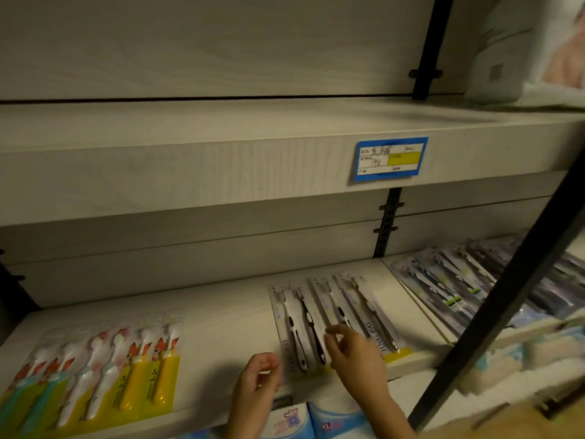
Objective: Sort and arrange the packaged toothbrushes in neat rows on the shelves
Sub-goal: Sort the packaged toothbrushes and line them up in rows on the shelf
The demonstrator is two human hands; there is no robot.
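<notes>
On the lower white shelf (221,324) lies a row of black-and-white toothbrush packs (304,324) with yellow bottoms, right of the middle. My right hand (354,353) rests on these packs, fingers loosely bent over them. At the lower left edge of that row is my left hand (259,373), fingers curled; whether it holds the nearest pack I cannot tell. A row of children's toothbrush packs (104,375) in yellow, teal and orange lies at the left of the same shelf.
More packaged toothbrushes (459,286) lie stacked on the shelf section to the right, behind a black upright post (506,299). The upper shelf (221,166) carries a blue price label (389,158). Blue and white packages (316,421) sit below the lower shelf.
</notes>
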